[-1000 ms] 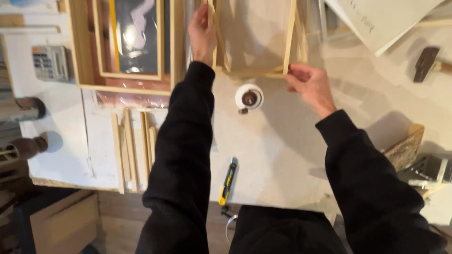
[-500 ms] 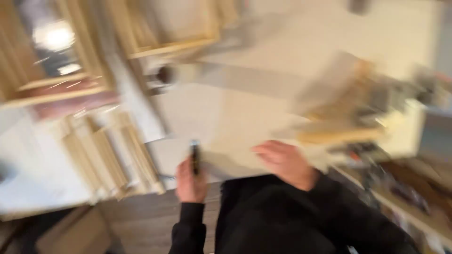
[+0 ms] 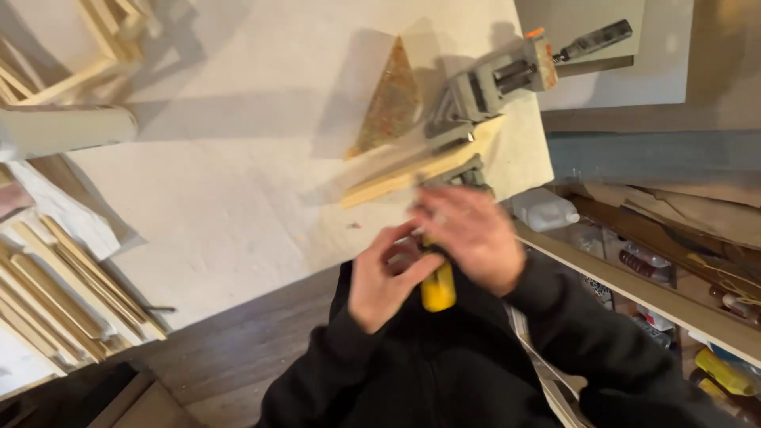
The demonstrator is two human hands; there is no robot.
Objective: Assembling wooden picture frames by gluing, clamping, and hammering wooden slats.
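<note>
Yellow tool handle [image 3: 437, 292], grey clamp [image 3: 491, 83], seemingly speckled orange-brown triangle [image 3: 388, 103]

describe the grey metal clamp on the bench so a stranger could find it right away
Start at the pale workbench and follow it to its far right corner. There the grey metal clamp sits over the end of a light wooden strip. It alone is metal, with an orange tip and a dark handle.

One yellow-handled tool [image 3: 437, 287], two hands (left [image 3: 380, 281], right [image 3: 468, 234]), one grey corner clamp [image 3: 487, 83], one white bottle [image 3: 547, 211].
</note>
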